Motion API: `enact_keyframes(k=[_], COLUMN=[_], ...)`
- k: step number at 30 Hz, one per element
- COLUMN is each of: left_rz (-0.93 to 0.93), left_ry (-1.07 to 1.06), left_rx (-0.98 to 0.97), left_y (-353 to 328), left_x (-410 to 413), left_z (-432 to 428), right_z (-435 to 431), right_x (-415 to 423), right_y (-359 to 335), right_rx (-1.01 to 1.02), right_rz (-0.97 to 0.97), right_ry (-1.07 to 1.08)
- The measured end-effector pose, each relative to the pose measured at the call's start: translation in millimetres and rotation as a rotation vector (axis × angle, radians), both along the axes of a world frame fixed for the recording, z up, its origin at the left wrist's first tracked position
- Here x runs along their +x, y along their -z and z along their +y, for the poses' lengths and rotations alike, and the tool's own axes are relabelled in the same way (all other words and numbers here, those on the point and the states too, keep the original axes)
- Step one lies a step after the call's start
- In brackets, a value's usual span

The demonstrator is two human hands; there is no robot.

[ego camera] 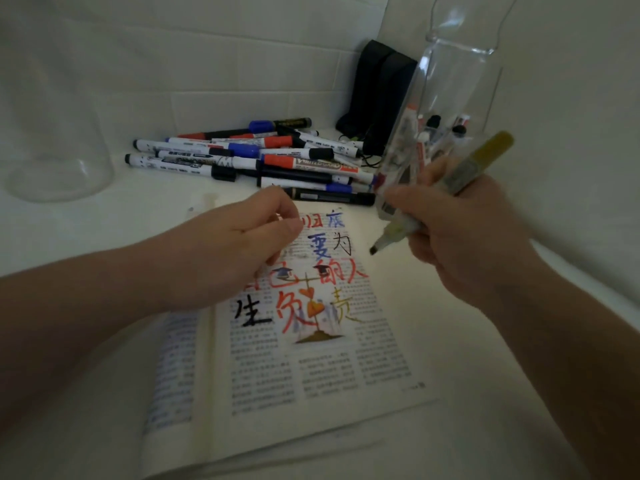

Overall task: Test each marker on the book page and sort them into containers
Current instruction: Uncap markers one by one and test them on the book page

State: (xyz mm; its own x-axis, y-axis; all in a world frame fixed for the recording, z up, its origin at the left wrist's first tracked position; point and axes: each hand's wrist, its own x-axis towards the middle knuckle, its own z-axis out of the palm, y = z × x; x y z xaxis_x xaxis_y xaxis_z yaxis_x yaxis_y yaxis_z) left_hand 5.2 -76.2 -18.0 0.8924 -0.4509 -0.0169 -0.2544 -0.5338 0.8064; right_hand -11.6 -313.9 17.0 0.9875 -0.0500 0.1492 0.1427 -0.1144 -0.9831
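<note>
An open book [311, 368] lies on the white surface, its right page covered with black, blue, red and gold test characters. My right hand [460, 237] grips an uncapped yellow marker [481, 161], chisel tip pointing down-left just above the page's upper right corner. The same hand also holds a tilted clear glass jar [450, 84] with several markers inside. My left hand [249, 244] hovers over the page's upper left, fingers pinched on a small orange-gold thing that looks like a marker cap. A pile of markers [263, 157] lies behind the book.
An empty clear glass jar [59, 154] stands at the far left. A black pouch [374, 95] with cords leans against the tiled wall at the back right, behind the marker pile. White walls close in at the back and the right.
</note>
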Motion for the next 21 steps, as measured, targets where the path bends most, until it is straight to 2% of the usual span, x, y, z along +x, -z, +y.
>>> enact_keyframes(k=[3,6,8,12,21], left_rz=[0.027,0.043,0.037,-0.014,-0.088], left_ry=[-0.023,-0.047,-0.060,-0.103,-0.165], left_rx=[0.019,-0.016,-0.025,-0.008,-0.017], left_y=[3,3,4,6,7], left_x=[2,3,3,5,5], left_z=[0,1,2,0,-3], right_z=[-12,-20,-23,-29,-23], right_x=[-14,-23,-24,-25,-29], right_y=[9,26,32,33,35], right_rx=[-0.124,-0.012,-0.028,-0.326,-0.510], right_rz=[0.169,0.246,0.211,0.159,0.095], right_ry=[-0.215,-0.239,-0.208,-0.157,-0.161])
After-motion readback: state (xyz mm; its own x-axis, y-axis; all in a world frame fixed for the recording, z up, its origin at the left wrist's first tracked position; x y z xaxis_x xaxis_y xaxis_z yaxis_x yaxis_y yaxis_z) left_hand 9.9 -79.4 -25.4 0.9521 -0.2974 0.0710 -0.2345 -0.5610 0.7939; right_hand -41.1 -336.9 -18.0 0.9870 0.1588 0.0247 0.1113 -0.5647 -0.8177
